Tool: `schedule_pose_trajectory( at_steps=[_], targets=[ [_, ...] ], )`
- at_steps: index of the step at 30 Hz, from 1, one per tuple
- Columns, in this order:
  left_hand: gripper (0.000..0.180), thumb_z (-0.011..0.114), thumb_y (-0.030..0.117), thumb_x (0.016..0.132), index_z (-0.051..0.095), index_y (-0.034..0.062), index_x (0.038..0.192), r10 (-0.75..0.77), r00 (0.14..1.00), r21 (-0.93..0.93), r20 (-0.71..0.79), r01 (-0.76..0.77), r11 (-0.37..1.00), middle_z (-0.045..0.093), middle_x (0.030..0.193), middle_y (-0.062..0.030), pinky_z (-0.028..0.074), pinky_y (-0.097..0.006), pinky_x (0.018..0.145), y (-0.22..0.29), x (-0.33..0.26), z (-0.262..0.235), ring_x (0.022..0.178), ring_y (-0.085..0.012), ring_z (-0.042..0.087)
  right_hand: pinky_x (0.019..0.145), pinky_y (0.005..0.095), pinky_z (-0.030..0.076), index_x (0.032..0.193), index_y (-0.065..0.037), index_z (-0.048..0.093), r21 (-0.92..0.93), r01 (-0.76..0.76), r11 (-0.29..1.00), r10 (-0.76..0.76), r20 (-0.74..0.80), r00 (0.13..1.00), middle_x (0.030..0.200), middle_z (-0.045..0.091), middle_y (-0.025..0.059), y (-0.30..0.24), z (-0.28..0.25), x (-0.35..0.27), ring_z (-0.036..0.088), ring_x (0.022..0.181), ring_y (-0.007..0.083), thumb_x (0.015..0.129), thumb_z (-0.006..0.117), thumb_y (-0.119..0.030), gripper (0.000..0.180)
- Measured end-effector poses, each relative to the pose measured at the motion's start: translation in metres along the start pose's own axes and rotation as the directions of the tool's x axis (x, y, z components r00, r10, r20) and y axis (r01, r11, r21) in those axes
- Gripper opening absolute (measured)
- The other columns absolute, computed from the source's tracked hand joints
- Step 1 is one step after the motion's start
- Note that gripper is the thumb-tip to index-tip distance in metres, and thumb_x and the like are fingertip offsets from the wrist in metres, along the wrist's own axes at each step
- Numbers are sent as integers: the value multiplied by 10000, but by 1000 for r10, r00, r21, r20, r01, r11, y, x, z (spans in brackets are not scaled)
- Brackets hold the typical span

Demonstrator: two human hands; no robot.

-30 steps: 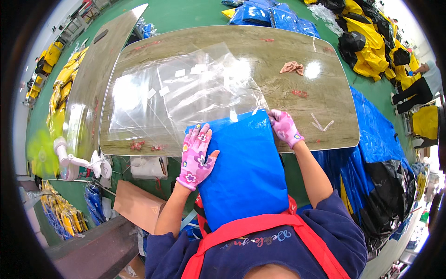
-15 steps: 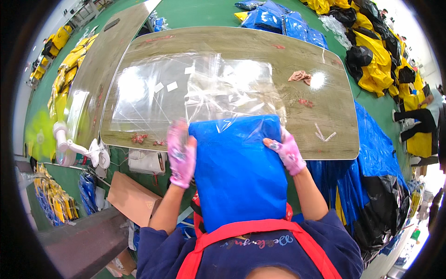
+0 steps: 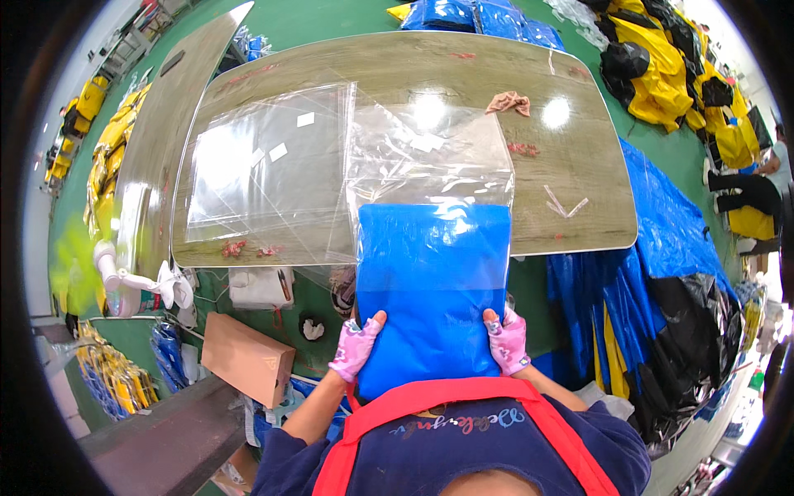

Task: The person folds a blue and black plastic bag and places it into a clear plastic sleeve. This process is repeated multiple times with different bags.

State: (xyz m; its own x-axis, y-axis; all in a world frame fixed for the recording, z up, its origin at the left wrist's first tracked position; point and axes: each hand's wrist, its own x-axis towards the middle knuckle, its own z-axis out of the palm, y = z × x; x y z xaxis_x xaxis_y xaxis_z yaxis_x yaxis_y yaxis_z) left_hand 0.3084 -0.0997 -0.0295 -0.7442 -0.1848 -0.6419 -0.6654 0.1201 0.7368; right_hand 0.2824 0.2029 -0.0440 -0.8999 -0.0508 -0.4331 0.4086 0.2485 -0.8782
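A folded blue plastic sheet (image 3: 426,331) lies between my hands, its far half inside a clear plastic bag (image 3: 430,175) and its near half outside. My left hand (image 3: 356,347), in a pink patterned glove with bare fingertips, grips the sheet's left edge with the thumb on top. On the right edge my right hand (image 3: 506,341), gloved alike, holds it the same way. The other fingers of both hands are hidden underneath. The bag's far part rests on the wood-patterned table (image 3: 579,198), and the near part of the sheet hangs out over the table's edge toward my body.
More clear bags (image 3: 265,178) with small white labels lie at the left of the table. A brown cloth (image 3: 509,103) is at the far right. Beside me are a cardboard box (image 3: 246,357) and a heap of blue and black sheeting (image 3: 662,281). A person (image 3: 757,186) sits far right.
Both hands have moved down toward my body, from the sheet's far corners to its near side edges. The bag now covers the sheet's far half and lies flatter on the table.
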Motion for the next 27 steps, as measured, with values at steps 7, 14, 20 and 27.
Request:
schedule_pose_trajectory(
  at_steps=[7, 14, 20, 27],
  targets=[
    [604, 511, 499, 962, 485, 31, 1344, 283, 938, -382, 202, -191, 904, 625, 1179, -111, 452, -326, 915, 0, 11, -17, 1020, -184, 581, 816, 266, 496, 1216, -2, 544, 186, 107, 977, -139, 164, 977, 1060, 633, 76, -18, -40, 53, 602, 909, 137, 898, 685, -355, 496],
    [542, 622, 387, 921, 527, -45, 1236, 149, 988, 65, -50, -145, 987, 653, 1081, -153, 465, -349, 894, 39, -4, -2, 964, -243, 613, 903, 291, 492, 1229, 35, 569, 164, -127, 978, 54, 391, 919, 1140, 647, 62, -73, -31, 48, 603, 995, 136, 897, 693, -293, 482],
    [430, 602, 360, 946, 596, 0, 1180, 69, 944, 139, 324, -119, 983, 669, 1036, -59, 476, -332, 848, -1, -17, -11, 928, -147, 592, 967, 345, 466, 1289, 43, 518, 33, 130, 991, -131, 431, 893, 1230, 610, 123, -84, -55, 72, 582, 1086, 183, 826, 766, -293, 623],
    [523, 628, 392, 923, 533, 13, 1271, 197, 978, -316, 62, -168, 934, 623, 1166, -83, 473, -326, 902, 54, 16, -17, 1035, -192, 574, 956, 331, 475, 1363, 22, 453, 175, -67, 982, -80, 711, 698, 1201, 619, 77, -97, -46, 53, 599, 1037, 167, 808, 787, -267, 710]
  ],
)
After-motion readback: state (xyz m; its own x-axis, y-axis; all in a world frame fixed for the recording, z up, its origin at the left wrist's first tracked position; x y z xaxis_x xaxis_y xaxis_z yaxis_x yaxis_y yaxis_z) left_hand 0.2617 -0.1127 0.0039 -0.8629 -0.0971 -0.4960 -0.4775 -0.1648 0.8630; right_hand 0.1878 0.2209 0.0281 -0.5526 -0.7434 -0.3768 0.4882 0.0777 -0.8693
